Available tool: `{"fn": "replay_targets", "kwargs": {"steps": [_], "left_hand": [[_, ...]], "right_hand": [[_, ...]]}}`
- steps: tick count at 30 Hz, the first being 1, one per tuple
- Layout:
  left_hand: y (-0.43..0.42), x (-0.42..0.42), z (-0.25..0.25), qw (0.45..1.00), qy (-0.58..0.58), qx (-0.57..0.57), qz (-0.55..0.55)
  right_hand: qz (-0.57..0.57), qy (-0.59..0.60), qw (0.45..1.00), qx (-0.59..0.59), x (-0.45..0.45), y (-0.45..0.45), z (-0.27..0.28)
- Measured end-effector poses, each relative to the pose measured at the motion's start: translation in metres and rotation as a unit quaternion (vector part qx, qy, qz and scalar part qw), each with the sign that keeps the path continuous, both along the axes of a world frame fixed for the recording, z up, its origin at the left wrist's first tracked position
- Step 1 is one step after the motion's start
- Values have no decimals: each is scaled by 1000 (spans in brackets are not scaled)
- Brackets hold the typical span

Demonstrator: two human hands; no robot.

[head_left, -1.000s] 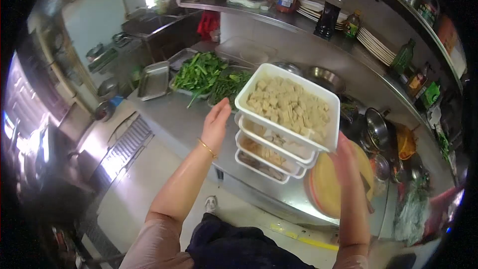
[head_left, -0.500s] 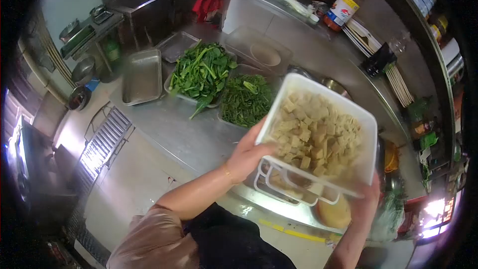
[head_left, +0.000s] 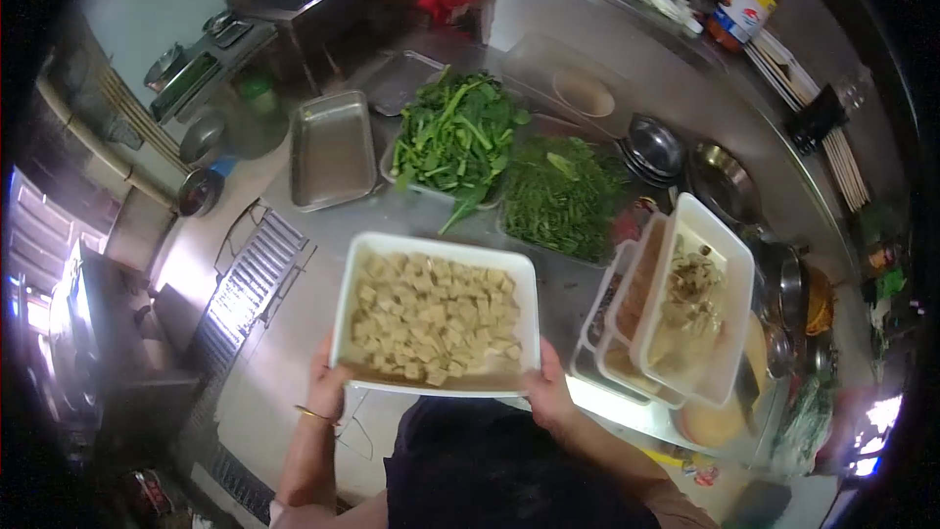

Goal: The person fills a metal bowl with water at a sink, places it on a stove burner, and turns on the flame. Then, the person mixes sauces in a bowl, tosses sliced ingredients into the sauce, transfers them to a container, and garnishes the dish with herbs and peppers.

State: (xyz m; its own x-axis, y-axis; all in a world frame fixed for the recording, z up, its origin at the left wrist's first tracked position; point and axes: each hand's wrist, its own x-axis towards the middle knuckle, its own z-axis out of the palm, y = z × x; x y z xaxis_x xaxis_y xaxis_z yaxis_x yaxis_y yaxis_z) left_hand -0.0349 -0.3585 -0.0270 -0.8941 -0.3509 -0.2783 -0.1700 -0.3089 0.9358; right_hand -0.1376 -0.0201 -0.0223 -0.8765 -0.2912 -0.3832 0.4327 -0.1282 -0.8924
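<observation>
A white plastic tub (head_left: pixel 350 318) is held up in front of my body, its opening facing me. Pale beige cubes (head_left: pixel 431 309), resembling tofu, cover its bottom. My left hand (head_left: pixel 327 379) grips the lower left corner, thumb over the rim. On the lower right corner, my right hand (head_left: pixel 550 387) is closed around the edge; the fingers underneath are hidden. To the right of the tub, a white container (head_left: pixel 741 279) with some light scraps inside rests on a stack of similar containers.
Leafy greens (head_left: pixel 455 132) and finer green herbs (head_left: pixel 563 198) fill trays on the steel counter (head_left: pixel 333 235). Left of them lies a metal tray (head_left: pixel 333 152). Metal bowls (head_left: pixel 654 147) and a round board with a knife (head_left: pixel 720 421) are at the right. A shelf (head_left: pixel 627 15) runs along the back.
The tub of cubes has moved left and down, away from the container stack, and turned level before me. Both hands moved with it. The stack's top container is now uncovered.
</observation>
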Motion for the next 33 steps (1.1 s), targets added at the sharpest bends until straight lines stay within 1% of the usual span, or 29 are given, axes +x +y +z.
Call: {"fn": "replay_targets", "kwargs": {"steps": [1, 2, 3, 4, 6, 7, 10, 11, 12, 13, 14, 16, 17, 19, 22, 25, 28, 29, 31, 32, 33], "left_hand": [[7, 4, -8, 1000, -6, -8, 0], [11, 9, -27, 1000, -28, -1, 10], [16, 4, -29, 1000, -28, 4, -8], [21, -3, -31, 999, -29, 11, -27], [28, -26, -38, 998, -26, -14, -60], [29, -38, -45, 996, -22, -27, -79], [26, -79, -85, 993, 53, -19, -102], [25, -93, -77, 992, 46, -22, -116], [21, -105, -73, 977, 25, -168, -129], [13, -116, -70, 940, 3, -311, -139], [8, -129, -66, 882, -19, -447, -148], [15, -168, -38, 843, 66, -521, -119], [22, -190, -26, 819, 108, -554, -102], [35, -232, -22, 788, 83, -599, -117], [62, -287, -23, 753, 6, -641, -145], [78, -314, -2, 764, -82, -605, -209], [83, -319, -5, 729, 42, -668, -145], [86, -322, 4, 721, 104, -675, -118], [90, -340, 5, 683, 171, -704, -93], [93, -350, 7, 663, 206, -715, -80], [94, -360, 8, 648, 199, -727, -110]], "right_hand": [[4, -24, 1000, 11, 1, 4, -16], [7, -47, 999, 23, 2, 8, -30], [1, -10, 999, 34, 0, 9, -41], [-3, -10, 998, 54, -2, 16, -49], [-15, -8, 995, 95, -11, 19, -45], [-21, -27, 998, 60, -17, 19, -40], [-60, -79, 993, 58, -32, 17, -44], [-60, -35, 996, 62, -32, 16, -42], [-60, 7, 996, 66, -25, 13, -40], [-60, 48, 995, 70, -20, 13, -40], [-59, 74, 989, 114, -16, 16, -44], [-54, 117, 971, 200, -5, 22, -52], [-30, 99, 968, 227, -4, 24, -44], [16, 67, 958, 278, -5, 29, -18], [17, 123, 931, 343, 10, 51, -34], [-26, 87, 948, 305, 28, 64, -40], [-33, -3, 967, 253, 34, 65, -12], [-23, -1, 967, 253, 38, 68, -13], [-4, 5, 967, 256, 45, 77, -17], [-11, -2, 972, 237, 49, 79, -23], [-21, -8, 976, 219, 52, 81, -31]]}}
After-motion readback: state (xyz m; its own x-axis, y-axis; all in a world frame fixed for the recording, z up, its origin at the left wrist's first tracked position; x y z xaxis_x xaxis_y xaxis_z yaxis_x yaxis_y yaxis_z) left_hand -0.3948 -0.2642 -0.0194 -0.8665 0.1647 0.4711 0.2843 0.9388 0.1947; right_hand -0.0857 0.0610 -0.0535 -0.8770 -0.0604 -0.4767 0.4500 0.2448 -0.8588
